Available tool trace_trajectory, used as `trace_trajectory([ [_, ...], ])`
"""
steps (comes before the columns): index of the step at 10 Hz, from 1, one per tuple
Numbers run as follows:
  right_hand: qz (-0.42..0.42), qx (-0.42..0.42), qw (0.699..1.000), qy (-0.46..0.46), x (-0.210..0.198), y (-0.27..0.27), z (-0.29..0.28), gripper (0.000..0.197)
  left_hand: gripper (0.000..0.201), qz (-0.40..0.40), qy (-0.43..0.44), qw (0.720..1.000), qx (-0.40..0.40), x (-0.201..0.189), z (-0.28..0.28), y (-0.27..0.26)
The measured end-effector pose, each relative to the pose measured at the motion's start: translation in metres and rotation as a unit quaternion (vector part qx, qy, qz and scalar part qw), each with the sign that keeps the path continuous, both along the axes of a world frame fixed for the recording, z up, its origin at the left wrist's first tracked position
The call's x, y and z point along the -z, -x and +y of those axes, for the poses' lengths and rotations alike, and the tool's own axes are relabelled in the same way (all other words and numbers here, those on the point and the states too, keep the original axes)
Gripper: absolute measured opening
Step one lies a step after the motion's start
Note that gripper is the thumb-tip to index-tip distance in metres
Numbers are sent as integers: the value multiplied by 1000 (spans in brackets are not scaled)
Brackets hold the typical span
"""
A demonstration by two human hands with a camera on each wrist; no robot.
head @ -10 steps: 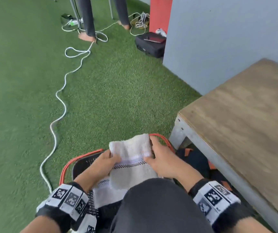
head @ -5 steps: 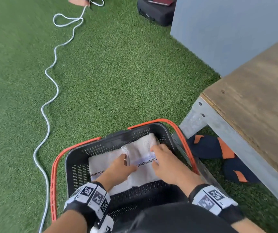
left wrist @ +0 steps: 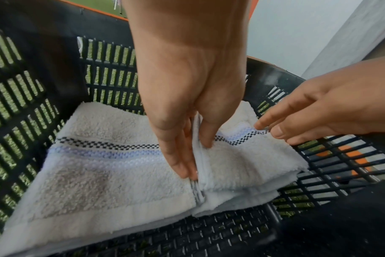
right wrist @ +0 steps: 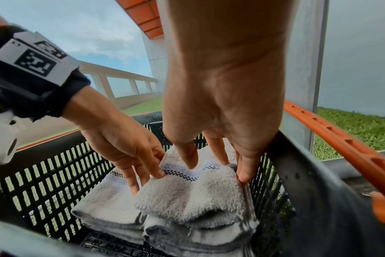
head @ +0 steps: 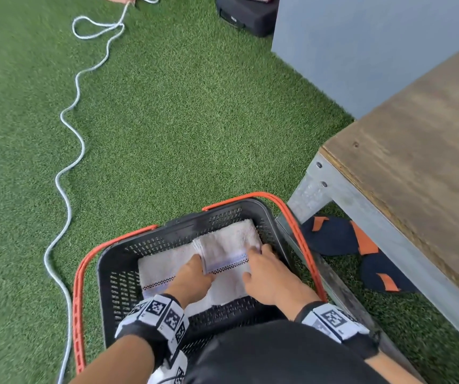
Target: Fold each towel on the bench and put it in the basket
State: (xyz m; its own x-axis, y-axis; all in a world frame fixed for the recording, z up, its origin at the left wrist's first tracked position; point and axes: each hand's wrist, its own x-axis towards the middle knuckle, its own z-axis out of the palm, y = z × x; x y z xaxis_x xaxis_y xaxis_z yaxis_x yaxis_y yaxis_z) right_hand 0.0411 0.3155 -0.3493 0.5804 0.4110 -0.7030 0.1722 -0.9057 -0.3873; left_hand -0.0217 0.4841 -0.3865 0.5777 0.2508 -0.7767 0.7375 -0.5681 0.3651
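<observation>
A black plastic basket (head: 106, 275) with orange handles (head: 78, 295) sits on green fake grass (head: 181, 120), just beside the leg of a wooden bench (head: 417, 151). Two folded white towels lie inside it, side by side. Each has a row of tiny black squares and a pale blue stripe.

The towel on the right (head: 229, 242) partly sits on top of the towel on the left (head: 159, 268). Both hands are down in the basket, on the right towel.

The left hand (head: 192, 278) pinches the left edge of that towel. In the left wrist view its thumb (left wrist: 207, 125) lies on top and its fingers (left wrist: 176, 153) slide along the side, with the cloth edge caught between them.

The right hand (head: 270, 275) is on the right edge, close to the basket wall. Its fingers point down and are a little spread. The fingertips (right wrist: 190, 160) press into the fluffy cloth and bunch it up. I cannot tell if it squeezes the towel or only pushes it.

A white cord (head: 70, 151) snakes over the grass. Dark blue and orange sandals (head: 342, 239) lie under the bench.
</observation>
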Motion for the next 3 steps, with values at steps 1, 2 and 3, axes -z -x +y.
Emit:
trace_trajectory([
  [1, 24, 6, 1000, -13, -5, 0, -5, 58, 45, 5, -47, 999, -2, -6, -6, -3],
  [2, 31, 24, 998, -46, -11, -8, -10, 57, 56, -14, -95, 995, -22, -22, -8, -8],
  [3, 14, 39, 996, -74, -31, -17, -15, 51, 54, -69, -101, 992, -17, -40, -2, -11],
])
